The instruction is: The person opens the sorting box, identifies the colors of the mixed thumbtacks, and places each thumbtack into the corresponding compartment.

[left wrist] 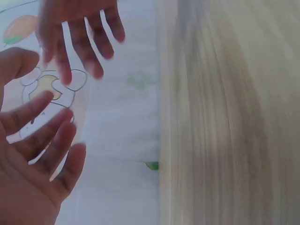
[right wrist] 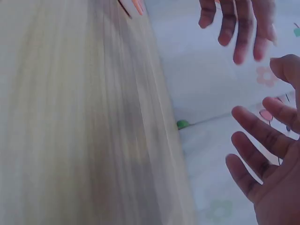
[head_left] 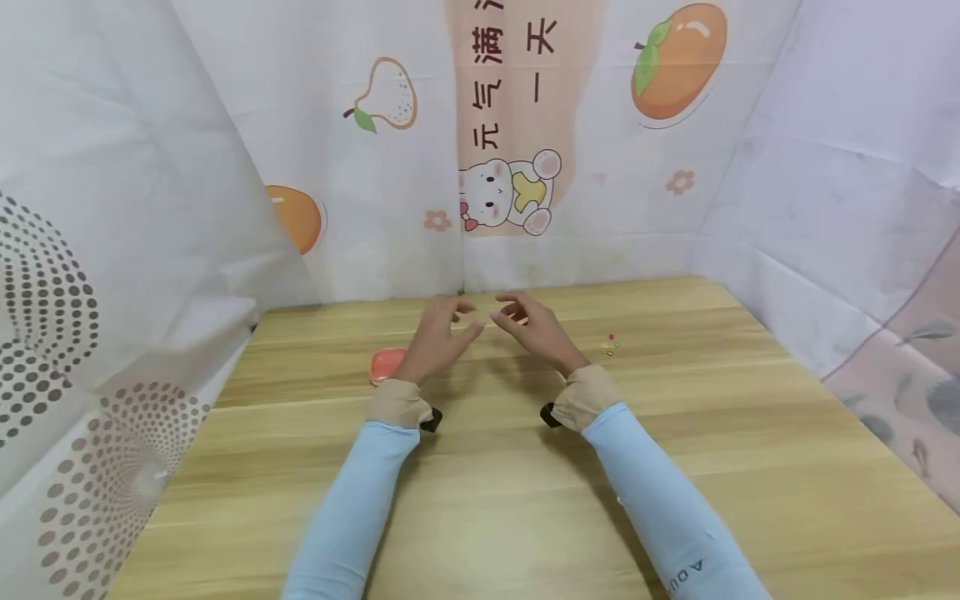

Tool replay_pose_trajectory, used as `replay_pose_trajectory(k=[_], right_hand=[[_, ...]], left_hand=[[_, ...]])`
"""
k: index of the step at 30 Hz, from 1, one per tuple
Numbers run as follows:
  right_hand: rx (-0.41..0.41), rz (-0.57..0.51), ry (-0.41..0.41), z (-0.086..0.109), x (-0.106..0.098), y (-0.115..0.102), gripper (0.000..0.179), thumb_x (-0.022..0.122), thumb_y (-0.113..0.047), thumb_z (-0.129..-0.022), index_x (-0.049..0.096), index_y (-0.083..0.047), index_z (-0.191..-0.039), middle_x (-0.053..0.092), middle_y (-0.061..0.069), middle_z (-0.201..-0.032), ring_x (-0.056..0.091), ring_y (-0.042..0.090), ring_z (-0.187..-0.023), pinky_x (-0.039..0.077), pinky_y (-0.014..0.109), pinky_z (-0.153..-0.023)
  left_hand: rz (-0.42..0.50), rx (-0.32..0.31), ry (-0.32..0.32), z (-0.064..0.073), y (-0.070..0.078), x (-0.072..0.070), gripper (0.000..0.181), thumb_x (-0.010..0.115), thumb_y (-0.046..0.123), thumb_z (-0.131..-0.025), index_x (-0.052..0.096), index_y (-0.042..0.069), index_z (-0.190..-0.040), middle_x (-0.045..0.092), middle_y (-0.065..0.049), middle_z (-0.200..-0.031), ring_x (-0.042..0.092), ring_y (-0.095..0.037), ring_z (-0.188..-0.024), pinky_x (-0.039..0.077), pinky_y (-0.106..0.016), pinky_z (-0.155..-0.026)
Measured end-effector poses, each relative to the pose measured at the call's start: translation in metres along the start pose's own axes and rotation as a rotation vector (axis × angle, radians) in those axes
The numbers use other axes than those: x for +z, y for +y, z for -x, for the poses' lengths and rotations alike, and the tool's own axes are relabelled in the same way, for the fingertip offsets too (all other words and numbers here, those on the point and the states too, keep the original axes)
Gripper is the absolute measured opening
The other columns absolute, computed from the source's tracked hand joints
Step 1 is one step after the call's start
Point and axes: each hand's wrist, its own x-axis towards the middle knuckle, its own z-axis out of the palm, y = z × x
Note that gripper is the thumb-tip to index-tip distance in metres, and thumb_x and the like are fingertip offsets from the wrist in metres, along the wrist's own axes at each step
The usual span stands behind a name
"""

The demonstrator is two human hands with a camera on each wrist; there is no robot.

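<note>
Over the far middle of the table, my left hand (head_left: 442, 337) and right hand (head_left: 538, 332) face each other with a gap between them. Neither touches the other, and nothing is held. In the left wrist view the left hand (left wrist: 37, 159) has its fingers loosely spread, pointing toward the right hand (left wrist: 82, 35). The right wrist view shows the right hand (right wrist: 272, 154) with relaxed, parted fingers below the left hand (right wrist: 241, 23). Beside the left wrist lies a small red dish (head_left: 386, 363), partly hidden by that forearm. Right of the right hand lie several tiny items, one a pink bead (head_left: 611, 337).
The wood-grain table (head_left: 480, 500) ends at a white printed curtain (head_left: 390, 250) along the back. More hanging cloth (head_left: 165, 250) closes in the left side, and a pale curtain (head_left: 825, 208) the right. Black bands (head_left: 431, 420) show at the wrists.
</note>
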Motion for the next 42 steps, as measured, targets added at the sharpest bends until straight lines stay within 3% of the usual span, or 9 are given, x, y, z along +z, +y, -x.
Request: replay_pose_trajectory(k=[3,6,10,14,20,26,33,38,42], right_hand=[[-0.06,-0.007,-0.018,-0.001,0.001,0.002,0.048,0.06,-0.044,-0.102,0.053,-0.021,-0.144,0.068,0.007,-0.126,0.063,0.024,-0.111,0.052,0.043,-0.093],[-0.126,-0.025,-0.034,-0.005,0.004,0.001,0.048,0.059,-0.043,-0.102,0.054,-0.019,-0.144,0.069,0.006,-0.124,0.063,0.022,-0.112,0.051,0.042,-0.095],[-0.177,-0.02,-0.032,-0.01,0.004,-0.002,0.043,0.061,-0.038,-0.103,0.056,-0.018,-0.141,0.071,0.005,-0.119,0.064,0.02,-0.108,0.051,0.042,-0.093],[-0.207,-0.001,-0.051,-0.012,-0.001,-0.003,0.04,0.062,-0.033,-0.102,0.057,-0.02,-0.139,0.072,0.004,-0.116,0.065,0.02,-0.103,0.053,0.042,-0.09],[-0.165,0.011,-0.125,-0.009,-0.007,0.003,0.035,0.063,-0.028,-0.103,0.059,-0.022,-0.136,0.071,0.003,-0.114,0.065,0.02,-0.097,0.053,0.036,-0.083],[-0.145,0.026,-0.24,-0.007,-0.012,0.007,0.031,0.062,-0.029,-0.103,0.061,-0.024,-0.133,0.071,0.003,-0.112,0.063,0.021,-0.1,0.051,0.037,-0.085],[-0.13,0.012,-0.329,-0.005,-0.019,0.005,0.029,0.063,-0.029,-0.103,0.063,-0.023,-0.131,0.072,0.009,-0.116,0.063,0.02,-0.103,0.051,0.038,-0.089],[-0.116,-0.002,-0.395,-0.002,-0.018,0.008,0.028,0.062,-0.026,-0.103,0.065,-0.018,-0.129,0.072,0.015,-0.117,0.064,0.02,-0.103,0.05,0.039,-0.091],[-0.112,-0.004,-0.428,0.0,-0.02,0.003,0.027,0.062,-0.027,-0.103,0.066,-0.019,-0.128,0.072,0.012,-0.119,0.063,0.019,-0.106,0.05,0.04,-0.095]], left_hand=[[0.057,0.03,-0.035,0.001,0.002,0.006,0.039,0.062,0.043,-0.101,0.059,0.016,-0.13,0.061,-0.006,-0.131,0.059,-0.033,-0.115,0.051,-0.046,-0.092],[0.064,0.038,-0.074,0.002,0.005,0.0,0.033,0.063,0.04,-0.101,0.061,0.02,-0.126,0.062,-0.002,-0.126,0.062,-0.026,-0.105,0.053,-0.042,-0.085],[0.024,0.042,-0.143,0.0,0.002,-0.02,0.034,0.063,0.04,-0.101,0.062,0.018,-0.127,0.064,-0.002,-0.126,0.061,-0.018,-0.086,0.053,-0.035,-0.073],[-0.031,0.0,-0.219,0.002,-0.018,-0.043,0.037,0.064,0.039,-0.1,0.063,0.014,-0.128,0.065,-0.008,-0.128,0.059,-0.021,-0.077,0.051,-0.035,-0.071],[-0.089,-0.159,-0.318,0.023,-0.056,-0.075,0.048,0.074,0.034,-0.095,0.06,0.008,-0.133,0.056,-0.02,-0.135,0.057,-0.028,-0.103,0.048,-0.04,-0.088],[-0.174,-0.184,-0.359,0.038,-0.083,-0.091,0.063,0.083,0.026,-0.087,0.055,0.007,-0.14,0.05,-0.021,-0.137,0.056,-0.027,-0.096,0.048,-0.039,-0.086],[-0.191,-0.23,-0.415,0.042,-0.092,-0.099,0.079,0.087,0.032,-0.081,0.052,0.004,-0.145,0.049,-0.021,-0.14,0.053,-0.027,-0.097,0.045,-0.039,-0.088],[-0.137,-0.263,-0.443,0.047,-0.094,-0.1,0.075,0.086,0.026,-0.083,0.051,0.003,-0.145,0.063,-0.014,-0.115,0.054,-0.022,-0.088,0.045,-0.034,-0.079],[-0.109,-0.308,-0.45,0.051,-0.092,-0.103,0.077,0.085,0.022,-0.084,0.047,0.0,-0.147,0.064,-0.012,-0.1,0.055,-0.02,-0.079,0.046,-0.032,-0.073]])
